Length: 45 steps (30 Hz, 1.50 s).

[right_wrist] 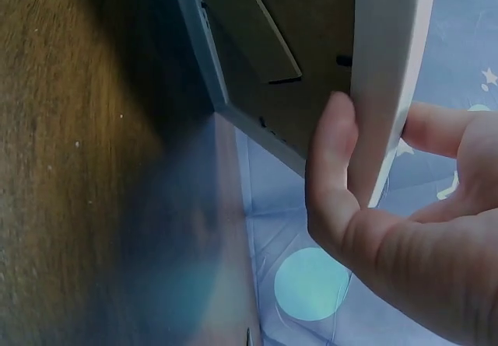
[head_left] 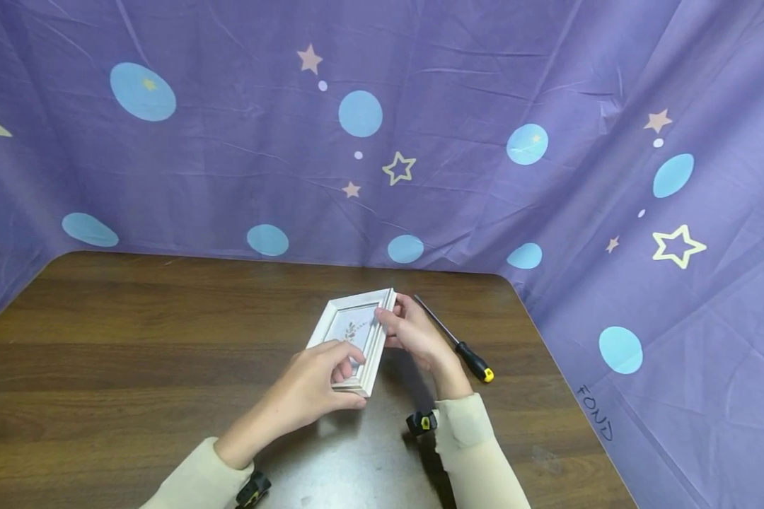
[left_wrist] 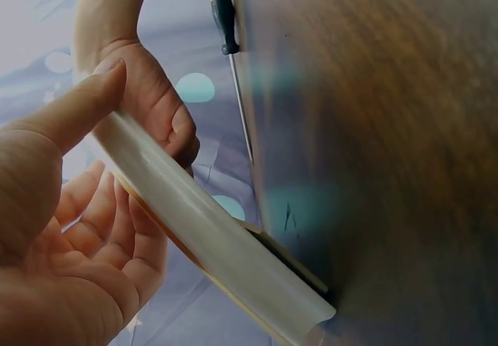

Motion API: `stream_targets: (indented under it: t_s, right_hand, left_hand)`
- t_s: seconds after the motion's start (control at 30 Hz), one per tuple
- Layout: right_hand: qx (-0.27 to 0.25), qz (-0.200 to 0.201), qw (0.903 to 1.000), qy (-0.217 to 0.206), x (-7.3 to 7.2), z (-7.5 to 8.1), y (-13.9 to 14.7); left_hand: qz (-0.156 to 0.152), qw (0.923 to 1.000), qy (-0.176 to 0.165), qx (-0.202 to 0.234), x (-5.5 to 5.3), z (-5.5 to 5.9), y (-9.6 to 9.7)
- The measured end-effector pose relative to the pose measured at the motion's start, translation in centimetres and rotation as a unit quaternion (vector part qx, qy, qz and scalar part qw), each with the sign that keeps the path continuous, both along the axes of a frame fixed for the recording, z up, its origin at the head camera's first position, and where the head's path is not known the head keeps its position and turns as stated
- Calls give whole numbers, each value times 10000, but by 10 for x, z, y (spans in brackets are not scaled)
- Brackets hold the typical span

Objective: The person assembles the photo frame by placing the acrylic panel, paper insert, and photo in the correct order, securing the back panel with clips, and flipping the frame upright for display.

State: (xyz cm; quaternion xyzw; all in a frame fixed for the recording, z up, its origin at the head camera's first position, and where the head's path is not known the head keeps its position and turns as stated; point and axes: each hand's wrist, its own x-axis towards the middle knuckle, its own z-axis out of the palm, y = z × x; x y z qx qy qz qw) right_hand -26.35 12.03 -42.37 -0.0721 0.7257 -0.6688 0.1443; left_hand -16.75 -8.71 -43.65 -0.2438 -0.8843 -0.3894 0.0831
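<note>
A white picture frame (head_left: 378, 346) with a small plant print behind its front is held tilted above the table. My right hand (head_left: 420, 338) grips its right side, thumb on the front and fingers behind. In the right wrist view, the brown backing (right_wrist: 307, 19) with its stand flap (right_wrist: 253, 39) faces the camera. My left hand (head_left: 315, 382) holds the near edge: the thumb lies along the outer side, and the fingers curl over the front. The left wrist view shows the frame's edge (left_wrist: 194, 214) passing between that thumb and the fingers.
Right of the frame, a screwdriver (head_left: 474, 362) with a black and yellow handle lies on the brown wooden table (head_left: 134, 367). A purple curtain (head_left: 229, 141) with stars and blue dots hangs behind the table and along its sides.
</note>
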Motion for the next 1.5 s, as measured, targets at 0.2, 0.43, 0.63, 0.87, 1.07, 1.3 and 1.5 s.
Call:
stream_targets:
  t_s: [0.2,0.43,0.63,0.87,1.07,1.3,1.5]
  right_hand:
    - [178,10,9998,-36,-1,-4,1]
    - [346,86,9994,-29,-4,-9,3]
    - [434,174,9988,-124,-5,-13,6]
    - [504,276,9982,-153,-10,-18,8]
    - [523,343,9979,-180,-11,-22,10]
    - [637,320,9974,-76,-12,-25,10]
    - [861,286,9959,33,-13,-28,10]
  left_hand:
    - [-66,9999,-77,-4,-1,-5,1]
    - [-436,9986,-265,154,-3,-10,0]
    - [-425,9988,-231,-96,-6,-13,-7]
    - [-176,9976,-408,-539,-11,-11,-22]
    - [155,9938,-841,-708,-15,-9,-35]
    - [496,9893,-1154,-744,-17,-7,-46]
    - [744,9794,-1776,-604,-15,-7,-47]
